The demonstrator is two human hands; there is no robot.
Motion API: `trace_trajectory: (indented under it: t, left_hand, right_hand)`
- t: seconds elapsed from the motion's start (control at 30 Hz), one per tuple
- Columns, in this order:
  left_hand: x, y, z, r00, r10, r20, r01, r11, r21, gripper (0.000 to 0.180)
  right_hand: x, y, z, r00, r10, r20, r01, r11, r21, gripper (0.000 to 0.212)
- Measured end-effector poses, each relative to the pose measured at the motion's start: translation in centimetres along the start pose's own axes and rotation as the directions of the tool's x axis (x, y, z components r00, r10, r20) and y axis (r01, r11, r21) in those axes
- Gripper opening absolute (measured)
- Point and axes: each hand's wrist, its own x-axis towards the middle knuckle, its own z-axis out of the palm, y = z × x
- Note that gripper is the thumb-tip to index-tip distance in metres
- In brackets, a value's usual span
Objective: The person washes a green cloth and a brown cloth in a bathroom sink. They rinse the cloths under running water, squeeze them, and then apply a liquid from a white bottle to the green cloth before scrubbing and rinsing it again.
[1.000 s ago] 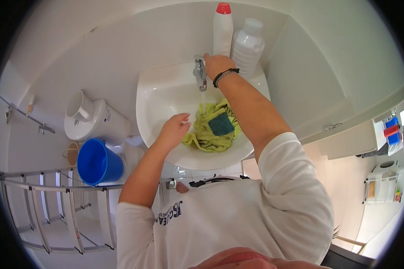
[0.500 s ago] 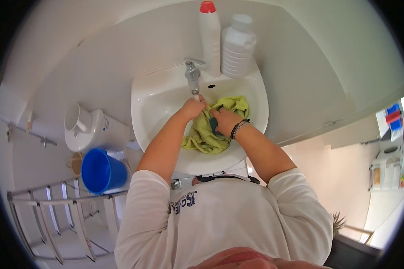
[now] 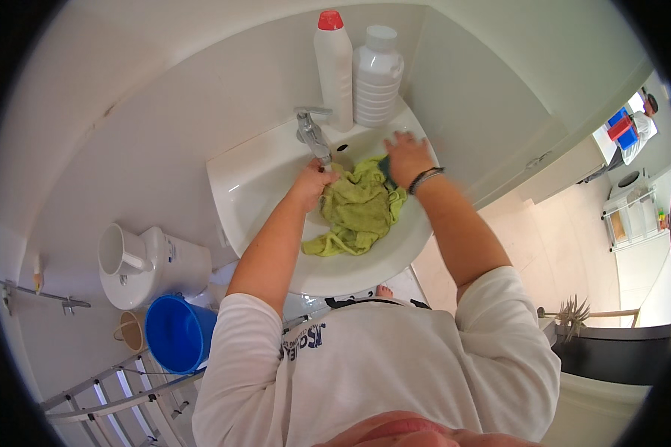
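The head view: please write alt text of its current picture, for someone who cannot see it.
A person's left hand is by the faucet and the right hand at a dark green pad, with a crumpled yellow-green cloth between them in a white sink. Two white bottles stand at its back; a blue bucket is at left.

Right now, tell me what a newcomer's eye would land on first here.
Probably the crumpled yellow-green cloth in the glossy white basin, below the chrome tap, with the left hand near the spout. Next, the round, bright blue bucket at lower left, then the tall white bottle with a red cap behind the basin.
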Motion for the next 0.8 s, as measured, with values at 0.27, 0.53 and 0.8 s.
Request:
trace_trajectory:
  t: [0.27,0.53,0.8]
  left_hand:
    - [-1.5,0.5,-1.6,0.947,-0.03,-0.32,-0.069,0.954,-0.291,0.025]
    - [0.8,-6.6,-1.8,0.984,-0.108,-0.141,-0.031,0.678,-0.735,0.022]
    - [-2.1,-1.8,1.4,0.953,-0.298,-0.054,0.153,0.629,-0.762,0.022]
  right_hand:
    - [2.7,-5.4,4.1,0.961,-0.05,0.272,-0.131,0.784,0.607,0.038]
    - [2.6,-15.3,5.3,0.95,0.201,-0.238,0.154,0.361,0.92,0.027]
    - [2.9,-12.9,2.9,0.935,0.249,0.251,-0.311,0.241,0.92,0.026]
